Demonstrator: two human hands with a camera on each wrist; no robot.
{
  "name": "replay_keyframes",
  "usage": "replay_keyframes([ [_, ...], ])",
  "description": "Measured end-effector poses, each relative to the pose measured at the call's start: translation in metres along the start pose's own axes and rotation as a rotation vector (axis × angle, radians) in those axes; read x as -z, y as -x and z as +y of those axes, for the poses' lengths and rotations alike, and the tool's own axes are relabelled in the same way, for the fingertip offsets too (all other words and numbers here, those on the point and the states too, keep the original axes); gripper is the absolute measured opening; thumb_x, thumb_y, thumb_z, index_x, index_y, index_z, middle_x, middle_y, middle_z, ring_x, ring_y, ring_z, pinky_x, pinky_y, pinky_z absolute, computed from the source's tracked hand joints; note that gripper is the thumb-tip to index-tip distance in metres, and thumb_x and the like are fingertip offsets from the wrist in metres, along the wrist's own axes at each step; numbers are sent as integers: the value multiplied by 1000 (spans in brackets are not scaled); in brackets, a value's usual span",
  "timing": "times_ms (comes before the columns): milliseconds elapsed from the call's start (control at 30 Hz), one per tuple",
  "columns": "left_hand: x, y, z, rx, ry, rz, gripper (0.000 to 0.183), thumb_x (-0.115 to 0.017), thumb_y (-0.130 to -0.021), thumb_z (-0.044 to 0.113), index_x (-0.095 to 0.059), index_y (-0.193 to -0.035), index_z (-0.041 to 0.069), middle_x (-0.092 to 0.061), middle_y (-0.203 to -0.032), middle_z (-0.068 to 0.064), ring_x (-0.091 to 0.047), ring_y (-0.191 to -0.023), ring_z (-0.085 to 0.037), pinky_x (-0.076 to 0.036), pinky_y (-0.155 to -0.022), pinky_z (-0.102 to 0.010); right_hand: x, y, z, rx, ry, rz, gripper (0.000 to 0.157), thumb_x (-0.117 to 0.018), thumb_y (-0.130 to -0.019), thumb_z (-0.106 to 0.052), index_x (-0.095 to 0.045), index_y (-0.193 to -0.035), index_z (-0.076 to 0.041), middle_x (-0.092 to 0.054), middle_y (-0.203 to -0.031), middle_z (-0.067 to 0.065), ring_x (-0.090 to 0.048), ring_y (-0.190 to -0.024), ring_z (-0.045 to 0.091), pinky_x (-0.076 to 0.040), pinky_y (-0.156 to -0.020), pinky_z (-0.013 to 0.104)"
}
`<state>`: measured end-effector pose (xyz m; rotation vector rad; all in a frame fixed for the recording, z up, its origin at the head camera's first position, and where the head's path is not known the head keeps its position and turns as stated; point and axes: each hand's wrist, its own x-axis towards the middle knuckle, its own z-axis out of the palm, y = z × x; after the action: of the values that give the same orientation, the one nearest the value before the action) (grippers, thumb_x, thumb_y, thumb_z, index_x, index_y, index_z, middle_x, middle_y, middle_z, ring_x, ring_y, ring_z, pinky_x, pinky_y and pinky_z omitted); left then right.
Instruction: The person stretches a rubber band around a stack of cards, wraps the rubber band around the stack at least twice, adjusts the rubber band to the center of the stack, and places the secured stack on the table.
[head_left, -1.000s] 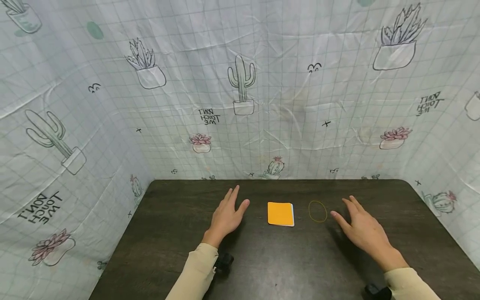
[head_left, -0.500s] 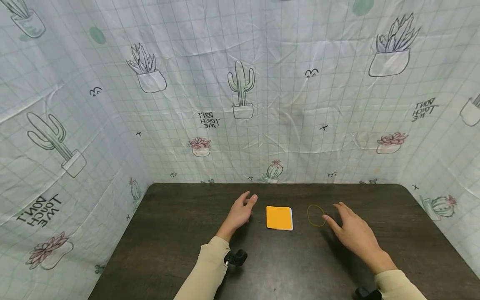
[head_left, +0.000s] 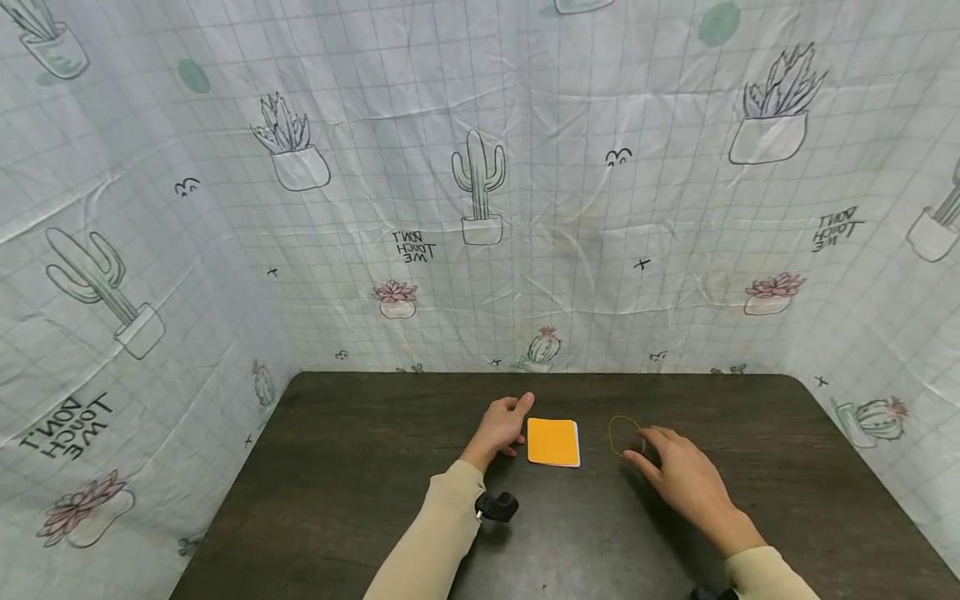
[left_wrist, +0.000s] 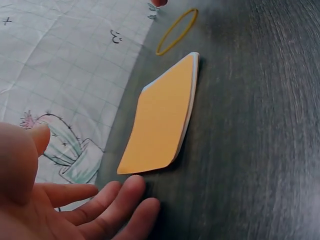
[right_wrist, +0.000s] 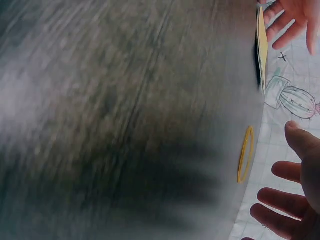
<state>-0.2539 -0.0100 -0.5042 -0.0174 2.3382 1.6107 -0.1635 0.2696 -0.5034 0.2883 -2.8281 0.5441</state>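
Note:
An orange notepad (head_left: 553, 442), thin and square with rounded corners and a white edge showing, lies flat on the dark table. My left hand (head_left: 501, 427) is just left of it, fingers loosely bent; in the left wrist view the fingertips (left_wrist: 132, 186) are close to the notepad's near end, and contact cannot be told. Right of the notepad lies a yellow rubber band (head_left: 610, 435) in an open loop. My right hand (head_left: 686, 475) hovers at the band's right side with thumb and fingers apart. In the right wrist view that hand (right_wrist: 305, 185) holds nothing.
The dark wooden table (head_left: 360, 475) ends at the back against a white curtain (head_left: 570, 208) printed with cacti and a grid. Curtain also hangs at both sides. A black wrist device (head_left: 497, 507) sits at my left wrist.
My left hand has moved right towards the notepad, its fingers bending from straight. My right hand has moved left to the rubber band. Notepad and band lie as before; the head view shifts slightly.

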Motion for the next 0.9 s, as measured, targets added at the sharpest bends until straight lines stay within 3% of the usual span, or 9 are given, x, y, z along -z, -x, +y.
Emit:
replay_keyframes([
  [267,-9,-10,2,14,-122,50,58,-59,-102,42,-54,-143,1,-65,-90,-4,-58,-60,-17,-53,-48,-29,-9,-5,-4,8,19,-18,42,-74,-93,-33,-70,-118,0,-65,-118,25,-62,-106,45,-51,-85,61],
  [500,-14,-11,6,29,-242,92,44,-68,-98,30,-63,-136,8,-69,-112,-7,-51,-51,-14,-49,-44,-25,-13,-10,-6,38,33,-5,27,-75,-92,-21,-73,-110,-2,-67,-104,16,-65,-94,39,-53,-80,57],
  [733,-19,-15,3,-2,-385,139,41,-73,-93,32,-68,-131,15,-69,-99,-1,-55,-54,-17,-45,-56,-31,-18,-19,-8,55,11,33,13,-78,-87,-6,-74,-99,-3,-66,-93,10,-65,-85,35,-54,-75,54],
  [900,-20,-15,2,-27,-414,138,43,-77,-90,37,-70,-128,17,-67,-97,0,-56,-61,-15,-45,-58,-32,-23,-26,-8,56,11,12,11,-78,-85,-4,-74,-95,-5,-64,-88,8,-64,-80,33,-53,-71,52],
])
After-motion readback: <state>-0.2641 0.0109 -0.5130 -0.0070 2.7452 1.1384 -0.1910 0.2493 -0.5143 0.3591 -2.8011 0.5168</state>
